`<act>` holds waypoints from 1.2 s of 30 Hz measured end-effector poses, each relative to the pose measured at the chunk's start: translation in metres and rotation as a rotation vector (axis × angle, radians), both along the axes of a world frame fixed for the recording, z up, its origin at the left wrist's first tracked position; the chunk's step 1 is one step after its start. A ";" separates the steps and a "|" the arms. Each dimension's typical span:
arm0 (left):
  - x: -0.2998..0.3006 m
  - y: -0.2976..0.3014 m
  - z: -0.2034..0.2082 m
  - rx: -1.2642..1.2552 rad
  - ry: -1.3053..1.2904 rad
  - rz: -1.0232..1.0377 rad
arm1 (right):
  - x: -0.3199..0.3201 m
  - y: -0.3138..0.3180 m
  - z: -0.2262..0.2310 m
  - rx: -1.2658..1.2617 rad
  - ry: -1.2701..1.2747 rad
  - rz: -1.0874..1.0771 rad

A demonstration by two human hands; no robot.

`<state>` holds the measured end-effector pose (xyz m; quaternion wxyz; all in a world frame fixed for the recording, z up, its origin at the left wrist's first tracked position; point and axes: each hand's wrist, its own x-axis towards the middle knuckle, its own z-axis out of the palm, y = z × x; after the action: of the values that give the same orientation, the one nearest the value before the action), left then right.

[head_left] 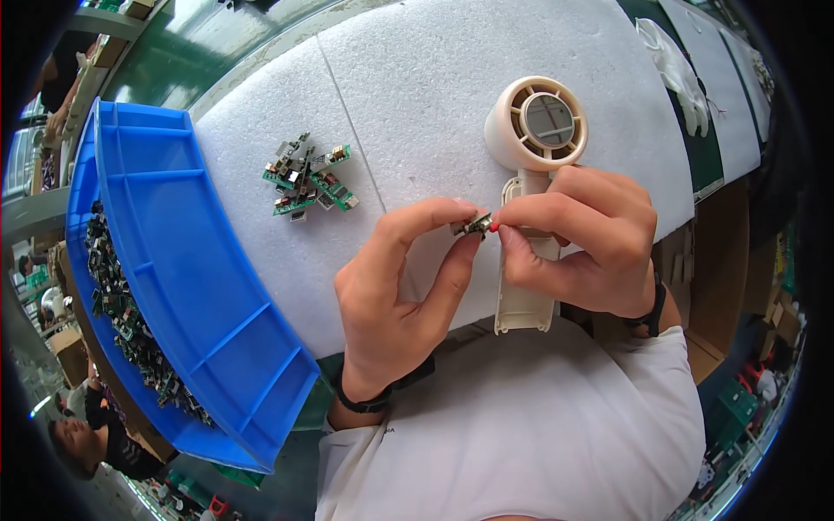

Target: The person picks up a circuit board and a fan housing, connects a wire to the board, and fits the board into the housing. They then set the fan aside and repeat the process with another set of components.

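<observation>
Between thumb and index finger, my left hand (pixel 404 291) pinches a small circuit board (pixel 472 227). My right hand (pixel 591 234) is closed on a small red piece (pixel 495 227) at the board's right end; whether it is a plug or a wire end is too small to tell. Under my right hand lies a cream handheld fan (pixel 512 130), its round head away from me. The fan's handle (pixel 524 308) points toward me with its hollow inside showing, and my right hand covers part of it.
A loose pile of green circuit boards (pixel 308 178) lies on the white foam sheet (pixel 417 87) to the left. Beyond it stands a blue plastic bin (pixel 187 234) with many more boards. White gloves (pixel 678 74) lie at the far right. Another person (pixel 95 434) is at the lower left.
</observation>
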<state>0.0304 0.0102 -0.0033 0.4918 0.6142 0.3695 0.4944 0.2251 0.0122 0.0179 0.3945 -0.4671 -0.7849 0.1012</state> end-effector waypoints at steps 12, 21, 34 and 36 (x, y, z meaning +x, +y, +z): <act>-0.006 0.005 -0.004 0.096 0.009 -0.063 | 0.006 0.000 0.001 -0.017 0.064 0.071; -0.009 0.004 0.000 -0.101 -0.151 -0.143 | 0.011 -0.004 0.009 -0.227 0.191 0.166; -0.017 -0.004 0.002 0.051 0.050 -0.170 | 0.011 -0.006 0.008 -0.178 0.127 0.160; -0.016 -0.004 0.000 0.082 0.063 -0.157 | 0.010 -0.006 0.008 -0.186 0.124 0.168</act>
<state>0.0145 0.0065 -0.0028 0.4918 0.6760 0.3149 0.4495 0.2350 0.0065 0.0262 0.3874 -0.4273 -0.7824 0.2349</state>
